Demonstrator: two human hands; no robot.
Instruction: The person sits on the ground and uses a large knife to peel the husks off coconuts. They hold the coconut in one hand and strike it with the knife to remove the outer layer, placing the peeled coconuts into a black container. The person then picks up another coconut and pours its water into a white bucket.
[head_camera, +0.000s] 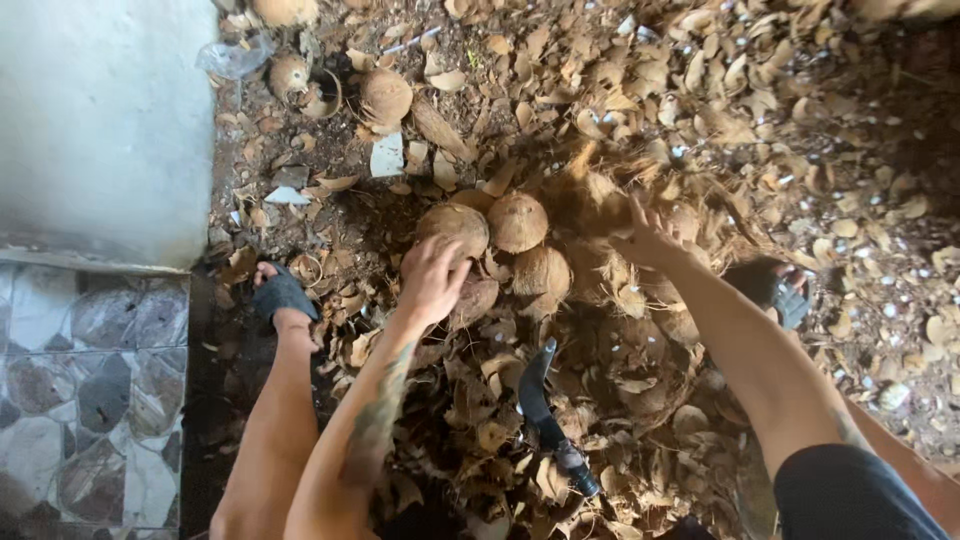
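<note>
**Hands at the coconut cluster**

We see no containers; the coconuts (500, 240) lie loose on the husk-strewn ground (800, 130). Our left hand (432, 278) curls its grip down over the nearest coconut (455, 228), fingers bent around its near side. Our right hand (650, 238) reaches just right of the cluster, grip wide, fingers spread over fibrous husk (600, 195), holding nothing. A dark curved blade (545, 410) stands in the husks just below the cluster. Our sandalled foot (282, 295) rests left of it.
</note>
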